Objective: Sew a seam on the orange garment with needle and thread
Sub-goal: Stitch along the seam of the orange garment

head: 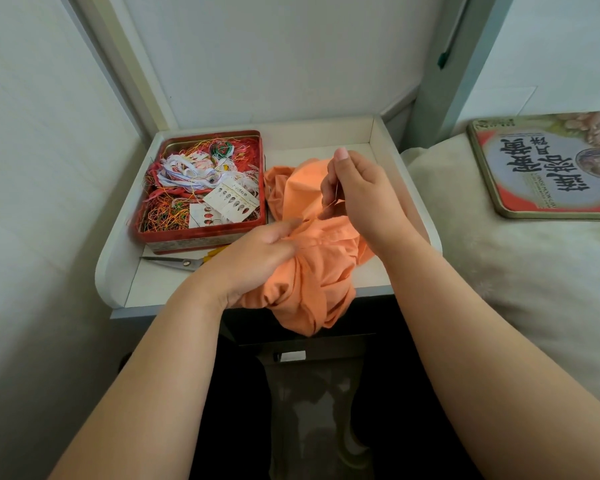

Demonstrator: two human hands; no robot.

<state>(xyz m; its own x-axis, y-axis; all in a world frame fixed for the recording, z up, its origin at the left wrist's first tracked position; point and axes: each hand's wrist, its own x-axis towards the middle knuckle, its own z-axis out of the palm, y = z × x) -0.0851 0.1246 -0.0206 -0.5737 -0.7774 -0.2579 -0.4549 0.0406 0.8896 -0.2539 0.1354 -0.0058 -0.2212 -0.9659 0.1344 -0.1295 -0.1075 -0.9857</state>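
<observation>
Pale walls close round a white rimmed tabletop (378,133) beside a cream bed that carries a printed tin lid (548,168). Bunched between both hands, the orange garment (312,271) spills over the near edge. Beyond the left hand (253,261), whose curled fingers grip the cloth, sits a red thread tin (201,185), scissors (177,262) beside it. Right hand (357,192) pinches a needle (330,199) just above the fabric
</observation>
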